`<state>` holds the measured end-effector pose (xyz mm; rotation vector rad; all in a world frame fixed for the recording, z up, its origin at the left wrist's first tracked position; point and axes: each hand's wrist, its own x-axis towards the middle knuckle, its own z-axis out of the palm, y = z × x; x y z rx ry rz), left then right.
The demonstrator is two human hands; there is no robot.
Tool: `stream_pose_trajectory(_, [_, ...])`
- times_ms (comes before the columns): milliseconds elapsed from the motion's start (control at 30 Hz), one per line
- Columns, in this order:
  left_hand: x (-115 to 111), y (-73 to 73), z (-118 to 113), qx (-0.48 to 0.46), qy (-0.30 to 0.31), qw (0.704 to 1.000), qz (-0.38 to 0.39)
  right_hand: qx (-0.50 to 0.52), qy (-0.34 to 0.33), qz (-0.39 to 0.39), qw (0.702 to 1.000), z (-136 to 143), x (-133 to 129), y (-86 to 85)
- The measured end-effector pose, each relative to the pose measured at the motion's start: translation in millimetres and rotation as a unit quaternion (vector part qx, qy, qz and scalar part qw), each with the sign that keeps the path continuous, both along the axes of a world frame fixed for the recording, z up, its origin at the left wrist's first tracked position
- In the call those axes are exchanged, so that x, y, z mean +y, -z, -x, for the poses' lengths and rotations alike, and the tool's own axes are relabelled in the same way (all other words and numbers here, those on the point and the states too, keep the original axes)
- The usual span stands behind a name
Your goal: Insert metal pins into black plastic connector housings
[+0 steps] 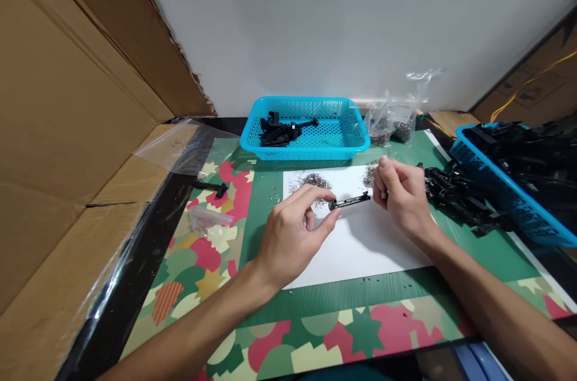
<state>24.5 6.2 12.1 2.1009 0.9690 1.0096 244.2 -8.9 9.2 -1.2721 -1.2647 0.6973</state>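
Observation:
Between the thumb and index finger of my left hand [295, 231] is a long, narrow black plastic part [350, 202], held by its left end above a white sheet of paper [351, 249]. My right hand [401, 192] is closed near the part's right end, with a small gap between them. A thin tip shows above its thumb, but what it grips is too small to make out. Behind my hands, two piles of tiny metal pieces lie on the paper: one left pile [315, 181] and one right pile [370, 173], partly hidden by my right hand.
A blue basket [304, 153] at the back holds several black parts. More black parts [466, 195] are heaped at right, beside a fuller blue basket [509, 179]. Clear bags of metal bits [392, 125] stand behind. One black part [211, 187] lies left; cardboard [67, 98] walls that side.

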Motion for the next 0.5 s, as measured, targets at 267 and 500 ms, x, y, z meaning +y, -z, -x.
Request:
stream_pose_trajectory(267, [11, -5.6, 8, -0.04, -0.032, 0.998, -0.033, 0.078, -0.123, 0.071, 0.987, 10, 6, 10.5])
stream_pose_trajectory(500, [16, -2.3, 14, -0.046, -0.019, 0.998, -0.04, 0.083, -0.175, 0.102, 0.976, 5, 8, 8.3])
